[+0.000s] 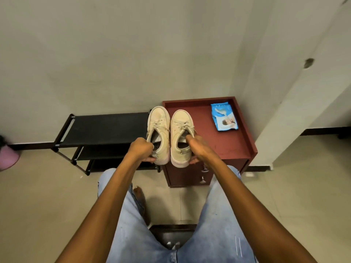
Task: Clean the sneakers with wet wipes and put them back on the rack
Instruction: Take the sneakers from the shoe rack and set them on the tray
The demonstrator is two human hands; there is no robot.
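Your left fingers (146, 144) are curled tight round the heel collar of the left sneaker (158, 121), thumb under the sole. On the other side, one of your right fingers (190, 138) is hooked into the opening of the right sneaker (181, 126), with the rest of the right hand (198, 149) cupping its heel from beneath. You hold both shoes side by side, toes pointing away from you, in front of the gap where the black rack (106, 128) meets the red cabinet's top surface (234, 142). Whether they touch either one, I cannot tell.

The blue pack of wet wipes (224, 116) lies on that surface, well apart from your hands, and no loose wipe shows anywhere. The uppers look dull and smudged. So I judge the cleaning not yet begun: you have a wipe to draw, both sneakers to rub down, and then the rack's top shelf to fill.
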